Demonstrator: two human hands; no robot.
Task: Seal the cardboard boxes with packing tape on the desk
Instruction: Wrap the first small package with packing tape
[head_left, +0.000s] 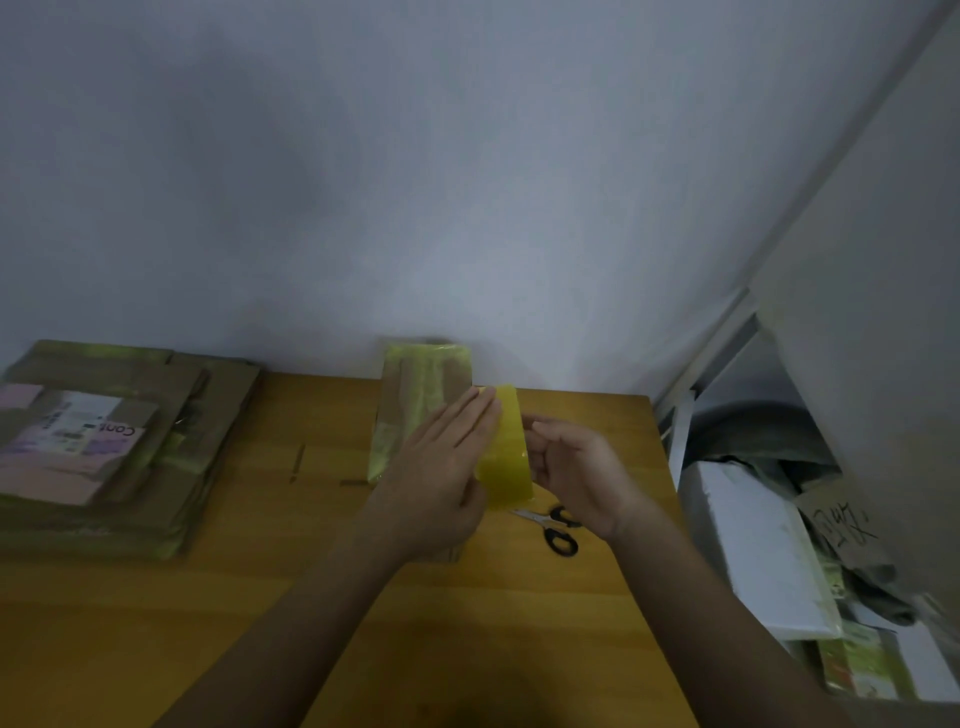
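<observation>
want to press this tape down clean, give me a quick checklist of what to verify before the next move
1. Cardboard box lies flat on the desk: ok.
2. Left hand steadies the box, fingers straight: ok.
3. Yellow tape held by the right hand: ok.
4. Tape lined up with the box seam: cannot tell.
5. Scissors within reach, beside the right hand: ok.
6. Tape free of wrinkles: cannot tell.
</observation>
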